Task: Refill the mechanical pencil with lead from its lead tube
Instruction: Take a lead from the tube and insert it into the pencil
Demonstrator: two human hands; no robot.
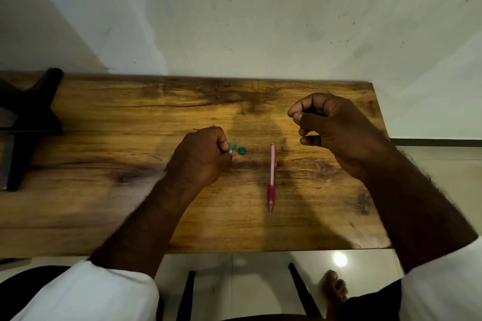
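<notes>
A pink mechanical pencil (272, 177) lies on the wooden table (104, 203), tip toward me. My left hand (200, 156) rests on the table and grips a teal lead tube (231, 147), mostly hidden by the fingers. The tube's small teal cap (242, 150) lies just right of it. A tiny grey piece (283, 148) and a small pale piece (285, 139) lie near the pencil's far end. My right hand (336, 133) hovers above the table at the right, thumb and forefinger pressed together; whether a lead is pinched there is too fine to see.
A black stand (28, 122) sits at the table's left end. A few thin lead sticks (156, 157) lie left of my left hand. The table's far edge meets a white wall (260, 21). Chair legs and a bare foot (336, 292) show below the near edge.
</notes>
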